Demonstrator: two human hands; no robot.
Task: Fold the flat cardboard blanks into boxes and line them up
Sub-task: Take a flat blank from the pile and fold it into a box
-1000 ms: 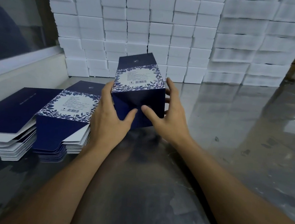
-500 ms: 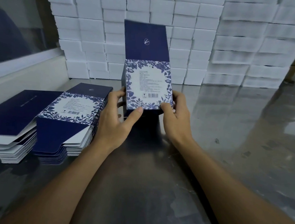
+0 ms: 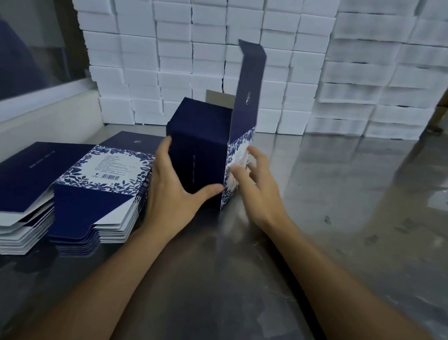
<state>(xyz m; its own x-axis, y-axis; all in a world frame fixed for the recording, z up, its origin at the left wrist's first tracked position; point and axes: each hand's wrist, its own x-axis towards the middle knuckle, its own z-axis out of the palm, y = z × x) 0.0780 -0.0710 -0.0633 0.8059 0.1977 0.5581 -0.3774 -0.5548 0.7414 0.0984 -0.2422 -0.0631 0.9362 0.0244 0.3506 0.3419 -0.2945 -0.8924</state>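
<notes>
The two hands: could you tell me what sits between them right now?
In the head view, the upright navy box stands between the left hand and right hand, its lid flap raised.

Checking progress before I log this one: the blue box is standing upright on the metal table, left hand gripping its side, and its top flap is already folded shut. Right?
Not quite. The head view shows the top flap standing straight up, open. Otherwise right: the blue box stands upright on the metal table, gripped by the left hand.

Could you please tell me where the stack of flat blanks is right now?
The flat blanks lie at left on the metal table, just left of the left hand.
</notes>
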